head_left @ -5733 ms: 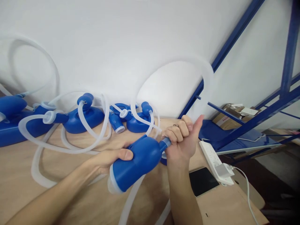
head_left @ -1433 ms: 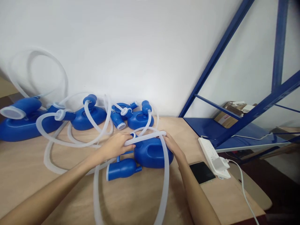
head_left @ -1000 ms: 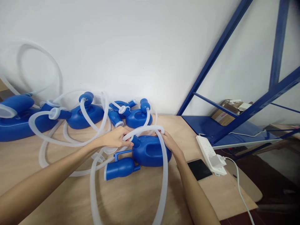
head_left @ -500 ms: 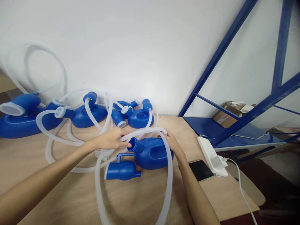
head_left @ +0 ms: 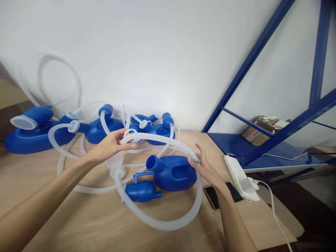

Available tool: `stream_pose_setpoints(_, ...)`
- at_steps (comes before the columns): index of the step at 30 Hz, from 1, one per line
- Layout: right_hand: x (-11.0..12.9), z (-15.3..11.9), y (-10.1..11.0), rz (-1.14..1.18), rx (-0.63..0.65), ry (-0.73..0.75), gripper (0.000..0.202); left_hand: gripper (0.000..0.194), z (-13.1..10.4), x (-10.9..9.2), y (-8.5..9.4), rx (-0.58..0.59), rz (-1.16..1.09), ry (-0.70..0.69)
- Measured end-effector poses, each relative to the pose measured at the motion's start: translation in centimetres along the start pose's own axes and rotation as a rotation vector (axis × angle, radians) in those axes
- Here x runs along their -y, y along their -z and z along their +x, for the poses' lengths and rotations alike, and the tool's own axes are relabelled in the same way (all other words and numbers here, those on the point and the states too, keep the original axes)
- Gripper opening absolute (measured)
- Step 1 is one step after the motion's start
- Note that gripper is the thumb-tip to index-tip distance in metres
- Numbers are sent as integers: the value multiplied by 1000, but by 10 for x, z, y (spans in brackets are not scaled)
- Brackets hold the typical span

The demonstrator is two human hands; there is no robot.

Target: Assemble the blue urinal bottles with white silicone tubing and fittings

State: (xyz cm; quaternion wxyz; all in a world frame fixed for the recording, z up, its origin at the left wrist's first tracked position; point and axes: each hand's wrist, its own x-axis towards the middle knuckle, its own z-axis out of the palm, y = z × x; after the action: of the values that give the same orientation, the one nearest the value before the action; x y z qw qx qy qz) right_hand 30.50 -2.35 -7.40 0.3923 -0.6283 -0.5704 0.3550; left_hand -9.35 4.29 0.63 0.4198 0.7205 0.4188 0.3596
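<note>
My left hand (head_left: 115, 144) pinches a translucent ribbed hose (head_left: 157, 137) near a pale ring-shaped piece. The hose arches right to my right hand (head_left: 204, 166), which grips its narrow greyish end between thumb and fingers, other fingers raised. A lower loop of hose curves round the front, from a translucent cap (head_left: 117, 172) up to near my right hand. Beneath the arch, a blue urinal bottle (head_left: 175, 174) lies with its open neck facing left and up. In front of it rests a blue funnel-shaped urinal head (head_left: 141, 191) with a handle, partly crossed by the hose.
More blue urinal bottles with hoses (head_left: 39, 138) line the wall at the back left. Two phones (head_left: 212, 197) lie by my right forearm, beside a white power strip (head_left: 240, 178) with a plugged-in charger. A blue metal rack (head_left: 225, 138) holding a cardboard box stands right.
My left hand has drawn back left and up from the bottle's neck with the hose. My right hand has moved right and down, holding the hose end. The front loop now closes below the bottle.
</note>
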Motion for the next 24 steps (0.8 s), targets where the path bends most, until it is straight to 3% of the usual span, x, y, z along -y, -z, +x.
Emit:
stream_pose_setpoints(3,-6,-5,6,-81,62,26,94,49,-5,2,10,104,40,-24)
stream_pose_setpoints(6,-16,-2,11,-98,81,108,66,37,-15,18,21,233,305,-102)
stream_pose_setpoints(10,-22,-16,17,-167,-99,185,60,6,-41,44,26,309,527,-142)
stream_pose_setpoints(13,-7,-51,17,-269,-212,268,39,1,-57,52,22,336,550,-132)
stream_pose_setpoints(15,10,-79,12,-308,-83,276,30,4,-61,52,19,316,529,-131)
stream_pose_setpoints(17,26,-104,0,-370,290,319,35,7,-61,52,18,273,478,-123)
stream_pose_setpoints(19,36,-120,-15,-506,550,328,51,10,-57,53,19,213,418,-106)
stream_pose_setpoints(21,39,-127,-27,-660,649,302,45,13,-53,54,20,160,360,-97)
stream_pose_setpoints(24,34,-127,-27,-720,660,305,21,21,-48,54,21,121,271,-82)
